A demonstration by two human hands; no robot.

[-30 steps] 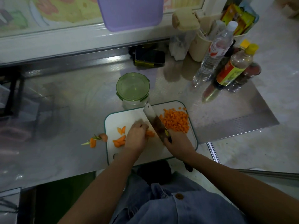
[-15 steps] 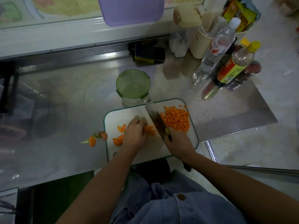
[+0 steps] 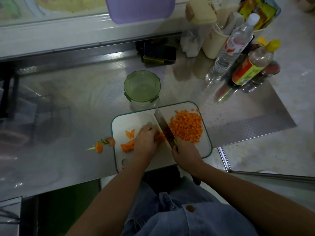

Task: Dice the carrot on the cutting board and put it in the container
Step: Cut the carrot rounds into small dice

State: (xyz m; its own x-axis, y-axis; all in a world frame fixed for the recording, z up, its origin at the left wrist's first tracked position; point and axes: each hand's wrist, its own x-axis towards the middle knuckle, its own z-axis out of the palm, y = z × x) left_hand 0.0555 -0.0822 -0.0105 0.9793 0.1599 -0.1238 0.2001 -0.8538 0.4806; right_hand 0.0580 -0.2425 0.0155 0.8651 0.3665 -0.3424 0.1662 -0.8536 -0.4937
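Note:
A white cutting board [image 3: 207, 149] with a green rim lies on the steel counter. A heap of diced carrot [image 3: 186, 126] covers its right part. My left hand [image 3: 144, 141] holds down carrot strips [image 3: 160, 136] with curled fingers. My right hand [image 3: 185, 155] grips the handle of a cleaver [image 3: 163, 125], whose blade stands against the strips. More carrot pieces [image 3: 127, 146] lie on the board's left part. Just behind the board stands a glass container [image 3: 142, 86] with its green lid on.
Carrot ends with green stems [image 3: 102, 145] lie on the counter left of the board. Bottles [image 3: 238, 48] and beige tubs [image 3: 201, 12] crowd the back right corner. A phone [image 3: 159, 51] lies by the back wall. The counter's edge drops off at right.
The cleaver has gone on chopping along the strips under my left hand, its tip shifting slightly. The view has drifted a little; the diced heap stays in place.

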